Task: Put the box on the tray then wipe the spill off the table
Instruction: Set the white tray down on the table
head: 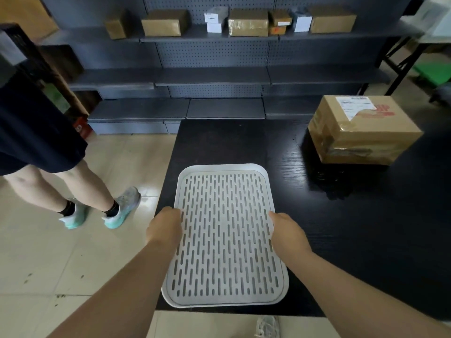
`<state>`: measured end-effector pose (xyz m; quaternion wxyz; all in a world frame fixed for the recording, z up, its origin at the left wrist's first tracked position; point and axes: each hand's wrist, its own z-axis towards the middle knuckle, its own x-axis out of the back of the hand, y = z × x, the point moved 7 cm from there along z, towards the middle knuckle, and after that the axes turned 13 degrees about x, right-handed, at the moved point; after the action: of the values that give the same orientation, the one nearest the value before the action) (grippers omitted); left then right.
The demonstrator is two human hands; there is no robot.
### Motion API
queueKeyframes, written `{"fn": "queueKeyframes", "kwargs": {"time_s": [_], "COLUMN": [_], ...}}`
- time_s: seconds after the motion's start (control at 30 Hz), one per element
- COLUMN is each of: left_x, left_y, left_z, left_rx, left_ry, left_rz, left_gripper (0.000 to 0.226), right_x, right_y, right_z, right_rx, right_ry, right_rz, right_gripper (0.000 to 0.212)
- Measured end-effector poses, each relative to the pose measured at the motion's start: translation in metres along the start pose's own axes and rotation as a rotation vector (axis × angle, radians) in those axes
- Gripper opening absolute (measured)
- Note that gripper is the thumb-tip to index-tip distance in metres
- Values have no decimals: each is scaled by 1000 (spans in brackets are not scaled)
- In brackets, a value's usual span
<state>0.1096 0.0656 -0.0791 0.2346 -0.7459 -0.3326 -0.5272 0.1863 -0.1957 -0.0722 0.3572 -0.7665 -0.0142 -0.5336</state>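
Note:
A white slotted tray (225,237) lies on the dark wooden table (353,240), near its front left corner. My left hand (164,225) grips the tray's left rim and my right hand (286,230) grips its right rim. A taped cardboard box (361,130) with a white label stands at the table's far right, apart from the tray. A wet, glossy spill (334,191) spreads on the table just in front of the box's left corner.
Another person's legs (73,186) in light sneakers stand on the tiled floor left of the table. Dark shelves (212,76) behind the table carry several cardboard boxes. A folding table's legs (395,62) show at the back right.

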Motion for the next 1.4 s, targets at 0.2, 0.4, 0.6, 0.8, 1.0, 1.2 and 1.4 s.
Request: {"fn": "queueKeyframes", "kwargs": {"time_s": [0.2,0.4,0.6,0.8,1.0,1.2,1.4], "left_x": [25,49,68,82,86,88,83], "left_y": [18,51,72,92,113,122,121], "left_z": [19,50,86,130,162,181,192], "left_rx": [71,42,67,33,-4,-22,14], "left_ry": [36,91,95,74,45,48,18], "left_rz": [-178,-123,-172,-154,-88,-106,-187], "left_gripper": [27,33,41,34,32,29,31], "right_x": [25,51,69,75,71,71,72], "right_y": [10,23,29,25,36,40,36], "right_z": [32,76,123,169,203,224,229], "right_rx": [4,-20,-19,-38,-35,-48,-26], "right_ry": [65,92,100,66,80,70,49], "right_rz": [58,123,108,5,1,7,-73], "right_gripper": [20,28,27,35,23,23,16]}}
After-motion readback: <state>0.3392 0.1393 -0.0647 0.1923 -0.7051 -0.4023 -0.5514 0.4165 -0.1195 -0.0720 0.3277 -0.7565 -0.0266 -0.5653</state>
